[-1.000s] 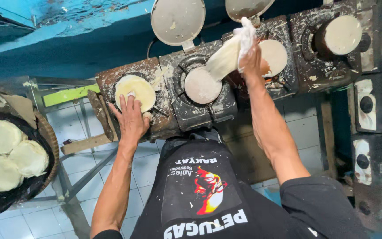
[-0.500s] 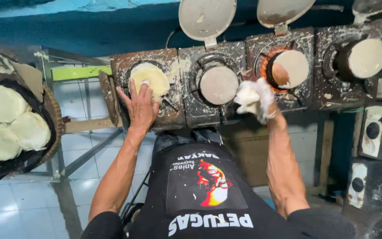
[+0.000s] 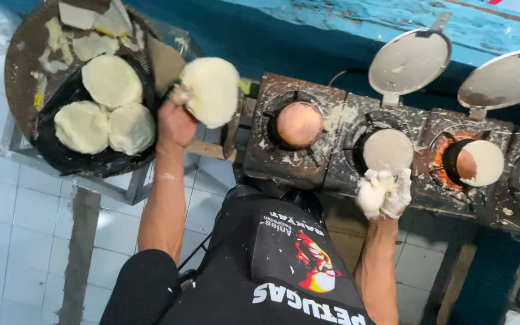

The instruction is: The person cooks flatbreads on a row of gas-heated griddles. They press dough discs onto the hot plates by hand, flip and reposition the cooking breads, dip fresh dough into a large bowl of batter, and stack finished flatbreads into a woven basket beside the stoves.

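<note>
Head view: flatbread (image 3: 210,90) now lifted (left hand (image 3: 176,123))

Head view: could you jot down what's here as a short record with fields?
Left hand: lifts a round pale wrapper by its edge, between basket and stove
Right hand: coated in white batter, below the middle hot plate
Left hot plate: bare, brownish
Basket: holds three finished rounds
Lids: two, raised

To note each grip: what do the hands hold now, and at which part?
The left hand pinches a round white wrapper at its lower left edge. The right hand grips a lump of white dough.
</note>
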